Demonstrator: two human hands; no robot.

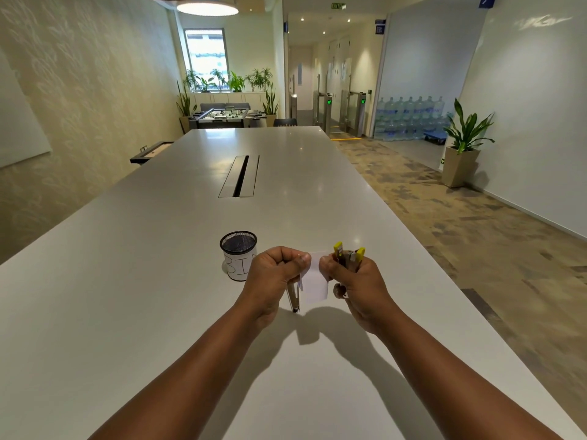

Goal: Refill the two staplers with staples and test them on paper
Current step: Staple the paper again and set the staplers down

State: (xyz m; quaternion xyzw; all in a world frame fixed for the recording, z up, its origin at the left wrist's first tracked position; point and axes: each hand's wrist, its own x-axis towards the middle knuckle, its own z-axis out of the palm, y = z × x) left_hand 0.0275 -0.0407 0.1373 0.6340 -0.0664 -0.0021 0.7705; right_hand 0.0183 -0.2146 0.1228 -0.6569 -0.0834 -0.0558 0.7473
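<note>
Just below the frame's centre, your left hand (pixel 275 274) pinches a small paper (pixel 314 277) above the tabletop (pixel 158 281), with a slim metal stapler (pixel 293 298) tucked in its fist. Your right hand (pixel 355 281) grips the yellow-tipped stapler (pixel 347 257) and the paper's other edge. Hold the paper taut and feed one corner fully into the mouth before squeezing.
</note>
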